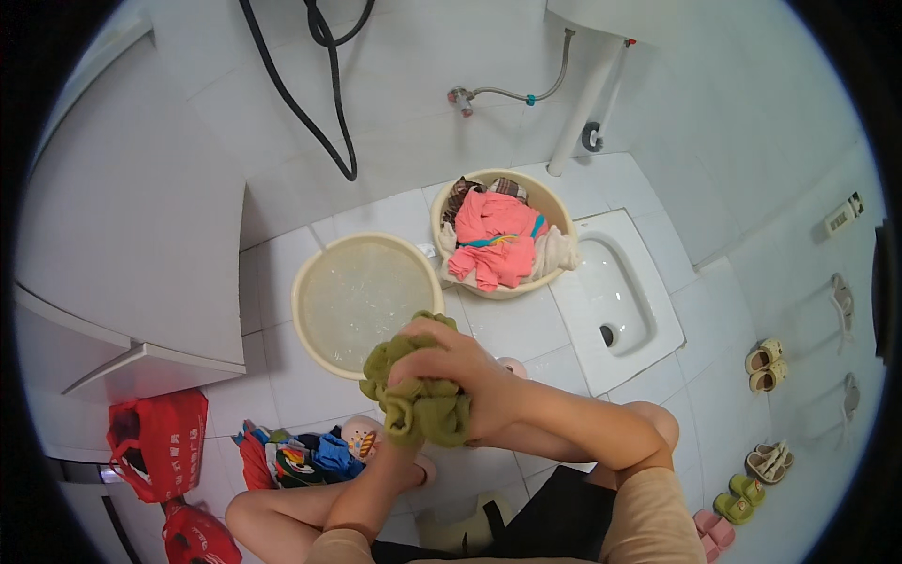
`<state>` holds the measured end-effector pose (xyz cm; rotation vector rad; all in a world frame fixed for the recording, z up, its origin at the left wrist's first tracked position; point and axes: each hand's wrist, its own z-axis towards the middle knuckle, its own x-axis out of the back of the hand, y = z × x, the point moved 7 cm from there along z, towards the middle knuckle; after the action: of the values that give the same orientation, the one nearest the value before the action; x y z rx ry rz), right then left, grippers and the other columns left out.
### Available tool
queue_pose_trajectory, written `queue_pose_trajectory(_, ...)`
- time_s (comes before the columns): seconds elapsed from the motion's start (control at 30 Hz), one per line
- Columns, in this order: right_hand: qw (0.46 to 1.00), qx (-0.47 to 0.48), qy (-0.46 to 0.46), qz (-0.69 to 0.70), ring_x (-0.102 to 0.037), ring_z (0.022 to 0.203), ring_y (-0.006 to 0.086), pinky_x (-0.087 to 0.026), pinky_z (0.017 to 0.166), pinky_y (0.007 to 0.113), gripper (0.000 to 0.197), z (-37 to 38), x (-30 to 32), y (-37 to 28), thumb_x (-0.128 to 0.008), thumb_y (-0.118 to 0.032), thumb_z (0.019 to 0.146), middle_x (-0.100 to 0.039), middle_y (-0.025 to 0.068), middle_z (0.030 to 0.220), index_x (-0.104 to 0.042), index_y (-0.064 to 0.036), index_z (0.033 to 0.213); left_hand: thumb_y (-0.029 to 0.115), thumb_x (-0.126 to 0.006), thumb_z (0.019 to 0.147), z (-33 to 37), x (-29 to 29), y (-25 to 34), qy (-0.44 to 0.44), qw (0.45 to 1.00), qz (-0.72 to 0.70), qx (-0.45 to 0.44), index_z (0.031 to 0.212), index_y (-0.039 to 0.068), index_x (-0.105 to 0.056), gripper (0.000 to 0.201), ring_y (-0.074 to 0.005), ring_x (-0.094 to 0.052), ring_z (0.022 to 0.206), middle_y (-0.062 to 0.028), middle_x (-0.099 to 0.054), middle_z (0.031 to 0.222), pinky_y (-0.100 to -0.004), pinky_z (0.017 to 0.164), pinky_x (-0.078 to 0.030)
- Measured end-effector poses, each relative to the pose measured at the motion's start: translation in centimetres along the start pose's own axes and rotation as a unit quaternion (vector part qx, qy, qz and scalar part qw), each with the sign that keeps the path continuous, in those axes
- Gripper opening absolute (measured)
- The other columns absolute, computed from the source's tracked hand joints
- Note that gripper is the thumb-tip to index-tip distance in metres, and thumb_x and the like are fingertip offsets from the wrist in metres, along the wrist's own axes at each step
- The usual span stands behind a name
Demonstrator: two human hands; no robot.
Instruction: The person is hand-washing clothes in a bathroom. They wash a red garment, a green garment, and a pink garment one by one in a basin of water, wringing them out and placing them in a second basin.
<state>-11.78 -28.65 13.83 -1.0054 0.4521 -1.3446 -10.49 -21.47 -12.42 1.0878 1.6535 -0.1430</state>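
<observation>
A bunched, twisted olive-green cloth [399,404] is held up in front of me, near the front rim of a cream basin of water [425,258]. My right hand [456,362] is closed round its upper part, fingers curled over the folds. From below, my left hand [406,453] reaches into the bundle; the hanging folds cover most of its fingers. Behind and to the right stands a second cream basin [512,293], heaped with clothes, a coral-pink garment [498,230] on top. What kind of item the green cloth is cannot be made out.
A white squat toilet [615,291] is set into the tiles at right. Colourful clothes [305,458] lie on the floor at left, beside red bags [162,446]. A white cabinet [150,235] stands left. A black hose [301,108] hangs above; several slippers [740,498] line the right wall.
</observation>
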Motion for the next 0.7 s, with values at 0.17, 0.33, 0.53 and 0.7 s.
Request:
queue_pose_trajectory(0.17,0.983,-0.002,0.185,-0.008,-0.05,0.1,0.0243,-0.041,0.086,0.034,0.047,-3.7,3.9,0.6,-0.074,-0.016,0.065,-0.052,0.0103,0.107,-0.051,-0.0076,0.105,0.048,-0.039,0.083,0.0,-6.2,2.9,-0.052,0.991,-0.027,-0.117,0.121,0.002,-0.044,0.06,-0.0288,-0.05,0.105,-0.0168,-0.049,0.119,-0.0412,0.091,-0.041)
queue_pose_trajectory(0.33,0.773,-0.179,0.48,0.374,-0.057,0.092,0.0226,-0.046,0.082,0.034,0.035,-10.5,5.8,6.0,-0.063,-0.017,0.079,-0.056,0.0099,0.103,-0.05,-0.0017,0.108,0.027,-0.047,0.079,-2.5,-10.1,8.2,0.018,0.98,-0.012,-0.2,0.115,0.0,-0.048,0.045,-0.0264,-0.055,0.095,-0.0159,-0.055,0.11,-0.0364,0.082,-0.046)
queue_pose_trajectory(0.53,0.65,-0.213,0.453,0.572,-0.06,0.086,0.0234,-0.048,0.079,0.037,0.032,-12.2,4.4,13.9,-0.048,-0.028,0.088,-0.062,0.011,0.096,-0.056,-0.0018,0.104,0.018,-0.053,0.067,-4.3,-15.1,10.3,0.011,0.867,0.394,-0.303,0.102,-0.004,-0.055,0.041,-0.0196,-0.057,0.08,-0.0102,-0.059,0.09,-0.0304,0.072,-0.046)
queue_pose_trajectory(0.7,0.62,-0.305,0.337,0.64,-0.059,0.08,0.0219,-0.048,0.077,0.035,0.034,-10.3,1.0,17.1,-0.047,-0.035,0.087,-0.062,0.0102,0.093,-0.057,-0.0044,0.099,0.017,-0.061,0.054,-6.2,-20.6,8.5,-0.188,0.585,0.683,-0.394,0.075,0.003,-0.057,0.025,-0.0216,-0.051,0.058,-0.0056,-0.052,0.063,-0.0332,0.057,-0.04)
